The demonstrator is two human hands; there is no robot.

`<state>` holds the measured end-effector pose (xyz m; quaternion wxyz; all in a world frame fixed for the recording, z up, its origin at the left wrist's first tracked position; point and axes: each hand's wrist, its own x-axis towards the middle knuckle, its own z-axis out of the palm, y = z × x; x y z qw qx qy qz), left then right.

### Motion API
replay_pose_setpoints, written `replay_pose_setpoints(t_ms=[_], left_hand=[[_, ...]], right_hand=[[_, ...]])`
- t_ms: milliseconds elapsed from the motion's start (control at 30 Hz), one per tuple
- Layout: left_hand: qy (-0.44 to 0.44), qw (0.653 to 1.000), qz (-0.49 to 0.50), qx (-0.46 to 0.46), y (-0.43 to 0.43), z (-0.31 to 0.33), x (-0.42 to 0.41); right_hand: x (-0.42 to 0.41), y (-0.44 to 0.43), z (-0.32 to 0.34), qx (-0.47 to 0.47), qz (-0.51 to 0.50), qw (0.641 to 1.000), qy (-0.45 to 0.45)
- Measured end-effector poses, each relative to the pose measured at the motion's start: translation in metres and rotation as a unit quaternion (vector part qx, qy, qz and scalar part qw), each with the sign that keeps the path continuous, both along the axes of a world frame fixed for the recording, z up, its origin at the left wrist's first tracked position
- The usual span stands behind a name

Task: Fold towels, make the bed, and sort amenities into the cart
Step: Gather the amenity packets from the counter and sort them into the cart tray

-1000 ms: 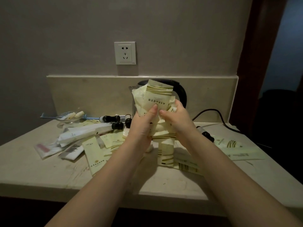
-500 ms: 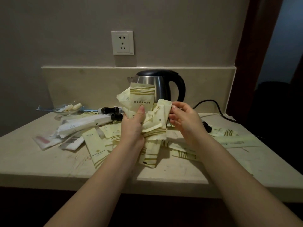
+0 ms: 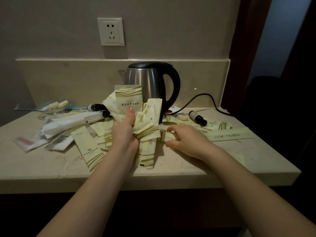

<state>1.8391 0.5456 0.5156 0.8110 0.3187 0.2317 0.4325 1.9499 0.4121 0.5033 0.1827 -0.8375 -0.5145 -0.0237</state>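
Amenity packets (image 3: 136, 106), pale yellow w/ olive stripes, are bunched in the left hand (image 3: 124, 130). Fingers wrap round the lower ends, thumb presses on the front one, tops fan up & out above the fist. Bunch is held up off the bench (image 3: 42, 170), not resting on it.

Right hand (image 3: 186, 142) sits low on the bench just right of the left one, fingers curled. Thumb & forefinger pinch the edge of a loose packet (image 3: 163, 136) lying there; can't tell if it's lifted at all.

More of the same packets lie scattered under & around both hands. A striped one (image 3: 89, 149) is flat just left of the left wrist, and a long thin one (image 3: 229, 135) lies out past the right hand on its right. Small dark bottle (image 3: 198, 118) lies on its side, just beyond the right hand's knuckles.

Kettle (image 3: 148, 81), steel w/ black handle, stands directly behind the left hand's bunch. Lid's closed, so contents can't be seen. Its cord (image 3: 203, 97) trails off to the right.

Far left of the left hand, a glass dish (image 3: 58, 111) holds a few small pale pieces, too small to ID. Btwn dish & left hand, long white sachets (image 3: 68, 124) lie in a heap. Wall socket (image 3: 111, 31) is up behind both hands.
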Motion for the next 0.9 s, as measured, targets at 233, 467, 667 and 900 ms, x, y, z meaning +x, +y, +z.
replay_pose_setpoints(t_ms=[233, 467, 667, 900], left_hand=[[-0.034, 0.999, 0.024, -0.008, -0.003, 0.011, -0.005], [-0.056, 0.998, 0.009, 0.019, -0.025, 0.016, -0.009], [-0.030, 0.996, 0.000, 0.079, -0.041, 0.007, -0.024], [0.011, 0.986, 0.068, 0.149, -0.068, 0.004, -0.075]], right_hand=[[-0.003, 0.011, 0.065, 0.340, -0.077, 0.896, 0.274], [-0.055, 0.044, 0.041, 0.377, -0.051, 0.787, 0.487], [-0.072, 0.041, 0.028, 0.386, -0.064, 0.806, 0.443], [-0.112, 0.014, 0.018, 0.442, -0.069, 0.795, 0.410]])
